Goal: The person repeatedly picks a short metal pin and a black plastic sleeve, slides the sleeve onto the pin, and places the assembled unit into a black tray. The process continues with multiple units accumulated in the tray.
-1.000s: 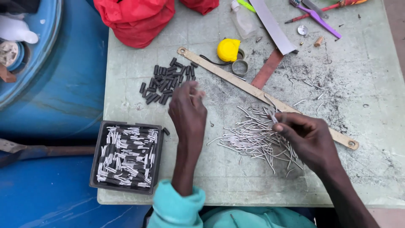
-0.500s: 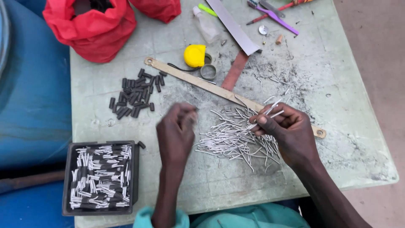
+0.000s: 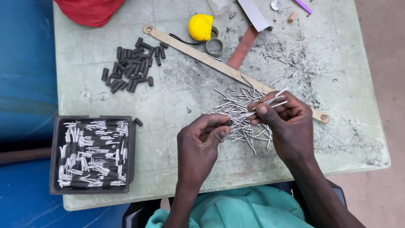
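My right hand pinches a small bunch of thin white pins between thumb and fingers, just above a loose pile of white pins on the pale green table. My left hand is curled close beside it, thumb and forefinger meeting at the near end of one of those pins; a small dark piece may sit between its fingertips, too small to be sure. A heap of short black tubes lies at the far left. A black tray at the near left holds several pins fitted with black sleeves.
A long tan flat bar lies diagonally across the table. A yellow tape measure, a metal ring and a reddish strip lie behind it. Red cloth sits at the far left corner. A blue surface borders the left.
My left hand has drawn back from the black tubes to meet my right hand. My right hand has lifted a bunch of pins off the pile. The view has shifted.
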